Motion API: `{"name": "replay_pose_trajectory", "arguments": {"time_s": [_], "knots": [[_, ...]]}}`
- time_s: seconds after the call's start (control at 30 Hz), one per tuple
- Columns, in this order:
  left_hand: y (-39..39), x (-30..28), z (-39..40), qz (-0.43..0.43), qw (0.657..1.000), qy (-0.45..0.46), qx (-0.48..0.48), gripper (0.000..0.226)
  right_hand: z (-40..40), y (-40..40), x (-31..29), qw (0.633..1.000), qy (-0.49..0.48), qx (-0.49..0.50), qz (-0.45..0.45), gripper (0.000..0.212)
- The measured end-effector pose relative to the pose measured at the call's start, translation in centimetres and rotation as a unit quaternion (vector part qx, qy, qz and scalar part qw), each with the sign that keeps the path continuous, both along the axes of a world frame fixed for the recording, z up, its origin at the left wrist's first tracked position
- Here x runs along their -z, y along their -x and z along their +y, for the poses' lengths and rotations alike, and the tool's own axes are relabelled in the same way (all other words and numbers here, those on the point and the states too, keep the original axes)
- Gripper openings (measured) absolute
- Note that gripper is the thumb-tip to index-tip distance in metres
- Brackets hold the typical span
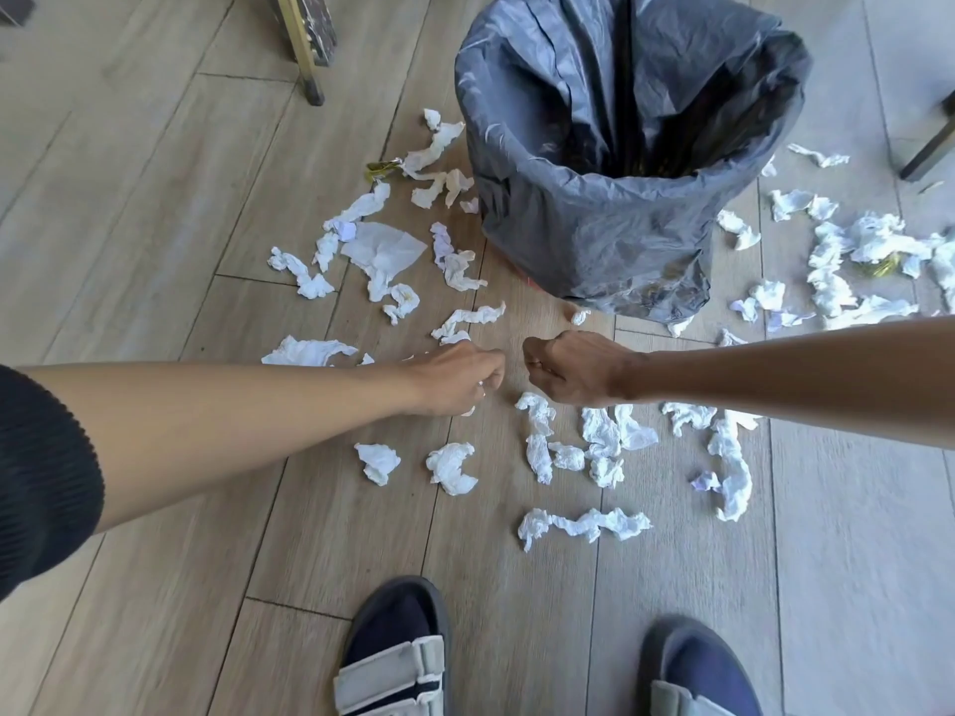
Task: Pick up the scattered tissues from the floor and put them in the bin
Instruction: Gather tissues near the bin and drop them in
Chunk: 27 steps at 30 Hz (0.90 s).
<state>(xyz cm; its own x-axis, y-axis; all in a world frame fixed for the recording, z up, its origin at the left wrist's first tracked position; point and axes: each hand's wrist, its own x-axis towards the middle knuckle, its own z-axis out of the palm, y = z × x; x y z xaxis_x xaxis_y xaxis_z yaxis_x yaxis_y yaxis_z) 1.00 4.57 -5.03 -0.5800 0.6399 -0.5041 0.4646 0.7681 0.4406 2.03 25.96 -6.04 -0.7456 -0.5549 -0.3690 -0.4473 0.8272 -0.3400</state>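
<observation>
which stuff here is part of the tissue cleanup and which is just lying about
Job: crumpled tissues on the floor, lined bin, left hand pinching a tissue scrap, right hand.
Lying about: yellow wrapper, furniture leg, sandals.

Bright, even daylight, soft and diffuse. Light seems to come from the upper right: the right forearm (775,364) reads darker on its near side, the left forearm (248,431) is evenly lit. Shadows are faint and short under the tissues (449,467). Mild sheen on the bin liner (594,235); white tissues at far right (878,245) are nearly blown out. Wide-angle bending curves floor planks (155,198) at the edges. Slight motion softness on the sleeve (41,483) and shoes (398,653).
</observation>
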Motion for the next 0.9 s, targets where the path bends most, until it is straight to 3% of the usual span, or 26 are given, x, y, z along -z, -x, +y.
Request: {"name": "replay_pose_trajectory", "arguments": {"time_s": [0.2,0.47,0.57,0.63,0.77,0.83,0.9], "knots": [[-1.4,-1.0,-0.6,0.001,1.000,0.015,-0.017,0.034,0.3,-0.8,-0.6,0.996,-0.065,-0.047,0.048,0.039],[-2.4,-1.7,-2.0,0.073,0.996,-0.016,-0.043,0.034,-0.9,-1.2,-0.8,0.990,-0.118,-0.062,0.042,0.056],[-2.6,-2.0,-2.9,0.071,0.996,-0.026,-0.037,0.017,-1.4,-1.2,-0.8,0.989,-0.121,-0.068,0.051,0.057],[-3.1,-2.0,-4.2,0.067,0.998,0.015,0.009,0.009,-1.5,-1.1,-0.8,0.987,-0.133,-0.069,0.056,0.061],[-3.9,-0.5,-6.5,0.068,0.977,0.137,0.148,0.053,-1.4,-1.0,-0.7,0.983,-0.166,-0.071,0.044,0.065],[-4.3,0.3,-6.6,0.060,0.982,0.128,0.129,0.053,-1.2,-1.1,-0.4,0.984,-0.165,-0.058,0.025,0.060],[-4.6,0.7,-6.5,0.062,0.987,0.116,0.097,0.038,-1.1,-1.4,-0.1,0.989,-0.147,-0.029,-0.002,0.053]]}}
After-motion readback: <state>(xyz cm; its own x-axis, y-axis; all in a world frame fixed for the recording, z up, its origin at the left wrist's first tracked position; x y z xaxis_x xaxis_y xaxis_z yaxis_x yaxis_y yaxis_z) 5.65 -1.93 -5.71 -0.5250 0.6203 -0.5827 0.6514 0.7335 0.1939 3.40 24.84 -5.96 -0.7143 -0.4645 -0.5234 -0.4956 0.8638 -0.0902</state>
